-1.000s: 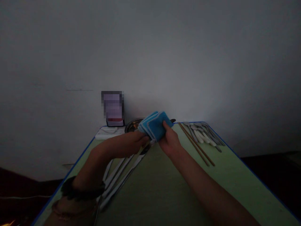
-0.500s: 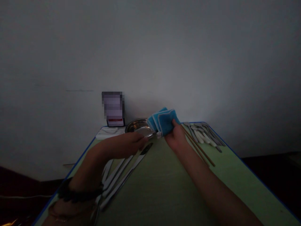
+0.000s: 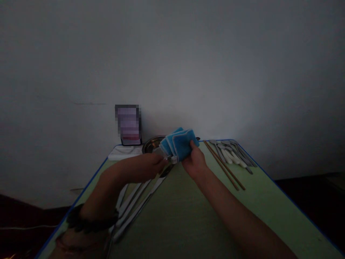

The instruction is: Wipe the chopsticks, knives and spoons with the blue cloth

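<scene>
My left hand [image 3: 151,167] is closed around the end of a metal utensil [image 3: 168,158]. Most of the utensil is hidden by my fingers and by a folded blue cloth [image 3: 183,144], so its exact kind does not show. My right hand [image 3: 195,160] grips this cloth, thumb on top, and presses it about the utensil. A small dark metal tip [image 3: 198,139] pokes out beyond the cloth's far side. Behind the hands, partly covered, stands a shiny metal bowl [image 3: 151,143]. Under my left forearm lie several long-handled utensils [image 3: 142,201] with pale metal handles.
Two wooden chopsticks [image 3: 225,165] lie right of centre on the green table [image 3: 183,223]. Several spoons and forks [image 3: 233,153], some white-handled, are spread farther right. A phone or tablet [image 3: 130,124] stands on a white object [image 3: 124,153] at the back left, before the wall [image 3: 188,64].
My right hand and the blue cloth have moved left and slightly down, closer to my left hand. More of the chopsticks shows, and a metal tip now appears past the cloth.
</scene>
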Available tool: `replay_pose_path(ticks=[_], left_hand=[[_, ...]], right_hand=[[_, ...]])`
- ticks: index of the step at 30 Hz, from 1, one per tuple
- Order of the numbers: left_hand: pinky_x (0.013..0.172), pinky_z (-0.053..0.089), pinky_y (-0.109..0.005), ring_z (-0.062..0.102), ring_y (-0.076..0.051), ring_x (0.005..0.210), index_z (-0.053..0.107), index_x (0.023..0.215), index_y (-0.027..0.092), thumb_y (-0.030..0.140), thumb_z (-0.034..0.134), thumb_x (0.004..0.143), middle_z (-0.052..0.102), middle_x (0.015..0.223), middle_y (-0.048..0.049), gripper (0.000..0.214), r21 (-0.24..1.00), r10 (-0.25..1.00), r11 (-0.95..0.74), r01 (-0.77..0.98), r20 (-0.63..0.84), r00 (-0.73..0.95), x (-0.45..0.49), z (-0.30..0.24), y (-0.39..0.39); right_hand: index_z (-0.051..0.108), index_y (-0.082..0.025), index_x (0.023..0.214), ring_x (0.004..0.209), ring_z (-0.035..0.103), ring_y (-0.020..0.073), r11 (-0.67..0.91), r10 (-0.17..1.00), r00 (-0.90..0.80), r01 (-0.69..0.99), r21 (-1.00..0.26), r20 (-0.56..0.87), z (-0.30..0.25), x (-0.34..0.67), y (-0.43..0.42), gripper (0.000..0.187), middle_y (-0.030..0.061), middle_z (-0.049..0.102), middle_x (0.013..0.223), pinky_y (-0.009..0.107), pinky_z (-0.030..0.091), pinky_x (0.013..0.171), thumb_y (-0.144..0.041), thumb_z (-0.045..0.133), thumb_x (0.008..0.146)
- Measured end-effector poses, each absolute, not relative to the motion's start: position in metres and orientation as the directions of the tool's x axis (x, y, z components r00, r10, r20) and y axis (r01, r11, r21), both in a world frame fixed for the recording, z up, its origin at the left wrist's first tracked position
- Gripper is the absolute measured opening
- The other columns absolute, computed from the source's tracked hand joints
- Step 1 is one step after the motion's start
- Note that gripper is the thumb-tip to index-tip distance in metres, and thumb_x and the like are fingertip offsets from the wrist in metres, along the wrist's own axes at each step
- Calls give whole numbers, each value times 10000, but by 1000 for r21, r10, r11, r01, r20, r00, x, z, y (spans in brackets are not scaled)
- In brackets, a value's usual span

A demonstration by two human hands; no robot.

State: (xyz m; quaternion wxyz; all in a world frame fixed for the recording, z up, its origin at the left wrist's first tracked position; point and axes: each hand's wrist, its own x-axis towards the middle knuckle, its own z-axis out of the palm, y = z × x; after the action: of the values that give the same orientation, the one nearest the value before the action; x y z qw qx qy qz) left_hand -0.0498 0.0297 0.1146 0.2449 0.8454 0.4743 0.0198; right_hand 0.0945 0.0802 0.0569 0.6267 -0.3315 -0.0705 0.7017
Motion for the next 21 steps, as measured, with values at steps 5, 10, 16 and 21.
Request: replay_pose_path(ticks=[5, 10, 16, 21], left_hand=[[468, 339, -242, 503, -140, 510, 543, 728, 169, 377, 272, 926, 556, 601, -21, 395, 331, 812, -415, 847, -284, 509, -44, 121, 25], [500, 375, -251, 547, -161, 576, 565, 797, 160, 421, 316, 915, 602, 679, -38, 380, 364, 788, -406, 839, -326, 522, -38, 134, 16], [673, 442, -256, 623, -171, 808, 461, 1166, 200, 313, 527, 847, 666, 905, -15, 345, 568, 697, -389, 725, -333, 635, -40, 145, 3], [741, 441, -270, 627, -171, 864, 367, 1264, 268, 328, 655, 774, 679, 948, 17, 571, 645, 710, -341, 684, -300, 637, -40, 145, -3]], right_hand=[[620, -151, 955, 708, 648, 123, -168, 922, 41, -854, -493, -386, 64, 109, 90, 259, 19, 709, 746, 275, 520, 741, -237, 384, 890], [626, -184, 992, 557, 593, 109, -97, 968, 32, -864, -494, -248, 82, 135, 97, 328, -36, 644, 561, 251, 508, 664, -252, 317, 905], [626, -261, 853, 310, 308, 65, -73, 993, -12, -850, -521, -118, 92, 157, 93, 316, -116, 322, 333, 192, 359, 422, -447, 371, 863], [549, -216, 672, 324, 254, 38, -64, 995, -19, -881, -468, -101, 86, 159, 99, 367, -110, 305, 366, 158, 262, 381, -452, 351, 871]])
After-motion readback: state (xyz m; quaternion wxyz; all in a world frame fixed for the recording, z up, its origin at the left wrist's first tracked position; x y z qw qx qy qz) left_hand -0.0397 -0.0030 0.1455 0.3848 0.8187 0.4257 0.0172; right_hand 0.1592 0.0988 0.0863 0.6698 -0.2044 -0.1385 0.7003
